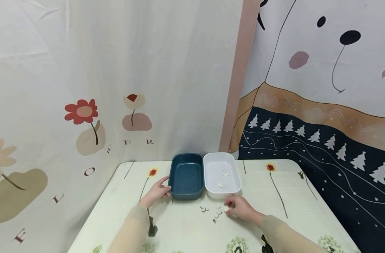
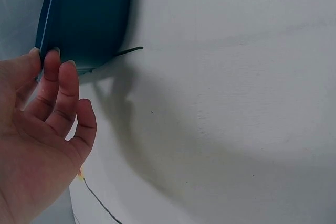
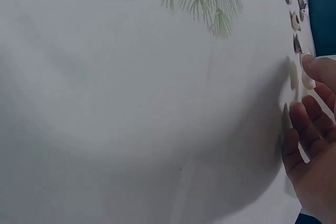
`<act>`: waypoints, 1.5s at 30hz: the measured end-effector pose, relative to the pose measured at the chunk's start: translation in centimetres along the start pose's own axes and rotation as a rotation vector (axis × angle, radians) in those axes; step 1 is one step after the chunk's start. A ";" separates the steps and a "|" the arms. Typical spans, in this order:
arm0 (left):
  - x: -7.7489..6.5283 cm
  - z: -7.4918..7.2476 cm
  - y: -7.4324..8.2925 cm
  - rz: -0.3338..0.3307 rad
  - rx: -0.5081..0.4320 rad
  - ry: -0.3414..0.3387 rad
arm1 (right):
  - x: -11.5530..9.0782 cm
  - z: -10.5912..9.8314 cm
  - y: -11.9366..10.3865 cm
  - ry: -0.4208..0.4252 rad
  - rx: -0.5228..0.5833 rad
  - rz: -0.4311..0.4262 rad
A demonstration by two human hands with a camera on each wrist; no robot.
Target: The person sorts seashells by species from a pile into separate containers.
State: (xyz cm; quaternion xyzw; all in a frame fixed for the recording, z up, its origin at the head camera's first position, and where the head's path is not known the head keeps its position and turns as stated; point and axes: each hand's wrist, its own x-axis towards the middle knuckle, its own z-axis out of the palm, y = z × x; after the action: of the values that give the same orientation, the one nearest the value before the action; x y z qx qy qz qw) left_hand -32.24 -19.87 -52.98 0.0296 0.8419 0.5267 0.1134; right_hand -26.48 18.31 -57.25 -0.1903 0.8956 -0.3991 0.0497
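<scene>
A dark teal rectangular dish (image 1: 186, 194) stands on the table, side by side with a white dish (image 1: 223, 192). My left hand (image 1: 158, 191) pinches the teal dish's left rim between thumb and fingers, as the left wrist view also shows. In the white dish lie two pale, flat shells (image 1: 225, 173). Several small seashells (image 1: 205, 208) are scattered in front of the dishes, some with dark patches (image 3: 297, 43). Just in front of the white dish, my right hand (image 1: 241, 208) pinches a whitish shell (image 3: 308, 81) between thumb and fingertips, low over the table.
The table (image 1: 179, 235) wears a pale cloth printed with flowers. Behind it hangs a light curtain (image 1: 186, 88) with flower prints, and at the right a dark cloth (image 1: 306, 147) with a tree pattern. Both dishes stand near the table's back edge.
</scene>
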 end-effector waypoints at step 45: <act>0.2 0.4 -0.1 -0.038 0.024 0.044 | 1.5 -5.9 -3.5 -0.045 0.006 -0.065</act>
State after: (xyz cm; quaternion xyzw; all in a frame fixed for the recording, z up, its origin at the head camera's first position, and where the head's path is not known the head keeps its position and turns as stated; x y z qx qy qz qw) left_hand -32.34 -19.56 -53.24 0.0036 0.8509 0.5149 0.1043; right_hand -28.30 19.75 -50.60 -0.2280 0.8865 -0.3986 0.0574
